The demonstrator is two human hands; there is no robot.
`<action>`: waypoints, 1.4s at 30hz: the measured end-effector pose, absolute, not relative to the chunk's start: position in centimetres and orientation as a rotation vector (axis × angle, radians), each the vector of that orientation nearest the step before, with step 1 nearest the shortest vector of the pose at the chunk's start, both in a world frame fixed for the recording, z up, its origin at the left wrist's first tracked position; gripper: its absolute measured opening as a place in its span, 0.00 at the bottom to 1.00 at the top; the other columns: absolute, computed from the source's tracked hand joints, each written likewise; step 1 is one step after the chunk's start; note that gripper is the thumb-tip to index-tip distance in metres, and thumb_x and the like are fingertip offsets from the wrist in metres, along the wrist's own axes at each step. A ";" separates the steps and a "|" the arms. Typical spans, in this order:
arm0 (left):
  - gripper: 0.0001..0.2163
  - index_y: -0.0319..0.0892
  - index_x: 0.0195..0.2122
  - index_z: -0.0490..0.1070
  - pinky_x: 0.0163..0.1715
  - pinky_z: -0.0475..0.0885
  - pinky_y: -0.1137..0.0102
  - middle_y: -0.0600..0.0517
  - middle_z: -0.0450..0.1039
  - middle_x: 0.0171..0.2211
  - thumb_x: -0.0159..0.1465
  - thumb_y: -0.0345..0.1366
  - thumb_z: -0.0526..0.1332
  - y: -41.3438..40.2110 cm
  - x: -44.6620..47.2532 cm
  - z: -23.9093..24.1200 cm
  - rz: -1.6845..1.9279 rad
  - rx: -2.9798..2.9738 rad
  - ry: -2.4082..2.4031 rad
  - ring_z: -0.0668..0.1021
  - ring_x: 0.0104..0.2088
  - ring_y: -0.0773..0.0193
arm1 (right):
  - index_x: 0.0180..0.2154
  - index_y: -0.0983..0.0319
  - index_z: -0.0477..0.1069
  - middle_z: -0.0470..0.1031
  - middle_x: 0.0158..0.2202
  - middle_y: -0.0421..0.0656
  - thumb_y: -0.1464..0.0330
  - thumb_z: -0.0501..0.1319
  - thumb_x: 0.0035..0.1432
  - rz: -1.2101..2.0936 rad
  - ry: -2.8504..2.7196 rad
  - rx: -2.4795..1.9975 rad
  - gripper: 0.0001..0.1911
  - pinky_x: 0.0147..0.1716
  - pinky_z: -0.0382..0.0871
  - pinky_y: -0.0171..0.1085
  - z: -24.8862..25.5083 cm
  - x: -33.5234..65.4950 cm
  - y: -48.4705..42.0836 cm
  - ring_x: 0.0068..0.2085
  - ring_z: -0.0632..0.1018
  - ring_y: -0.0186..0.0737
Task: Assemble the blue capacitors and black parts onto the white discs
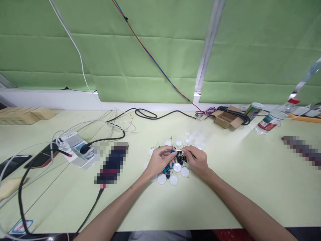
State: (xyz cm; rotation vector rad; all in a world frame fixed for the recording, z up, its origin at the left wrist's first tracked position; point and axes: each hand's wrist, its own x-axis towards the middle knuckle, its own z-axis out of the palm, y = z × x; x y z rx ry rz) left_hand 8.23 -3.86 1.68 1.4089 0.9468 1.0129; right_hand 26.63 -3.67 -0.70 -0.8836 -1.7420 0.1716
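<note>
Mid-counter (200, 207), the slim white piece (178, 151) at the fingertips of the left hand (160, 159) and right hand (198, 160) is too small to identify; the hands partly cover white discs (174, 179). Pixelation hides the left-hand slab's face (112, 164). Boxes (21, 116) at the back-left corner are cut off.

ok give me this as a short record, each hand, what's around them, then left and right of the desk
left hand: fingertips at a small blue part
right hand: fingertips at a thin white piece
below hands: white discs, black parts
desk left: power strip
desk right: bottle, open box
</note>
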 end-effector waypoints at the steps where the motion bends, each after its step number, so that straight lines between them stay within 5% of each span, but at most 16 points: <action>1: 0.13 0.38 0.37 0.72 0.22 0.67 0.74 0.55 0.71 0.20 0.59 0.43 0.66 -3.9 8.2 1.7 1.011 1.414 0.952 0.70 0.18 0.70 | 0.32 0.62 0.72 0.72 0.23 0.39 0.72 0.55 0.65 0.169 -1.742 -0.890 0.10 0.23 0.65 0.33 -0.7 26.6 -3.7 0.21 0.70 0.31; 42: 0.10 0.41 0.38 0.76 0.27 0.75 0.70 0.47 0.72 0.36 0.63 0.41 0.61 -4.0 8.0 0.8 1.115 1.723 0.923 0.76 0.27 0.67 | 0.24 0.61 0.62 0.58 0.19 0.34 0.72 0.52 0.65 0.196 -1.780 -0.978 0.15 0.21 0.55 0.31 -0.9 26.7 -3.9 0.20 0.59 0.29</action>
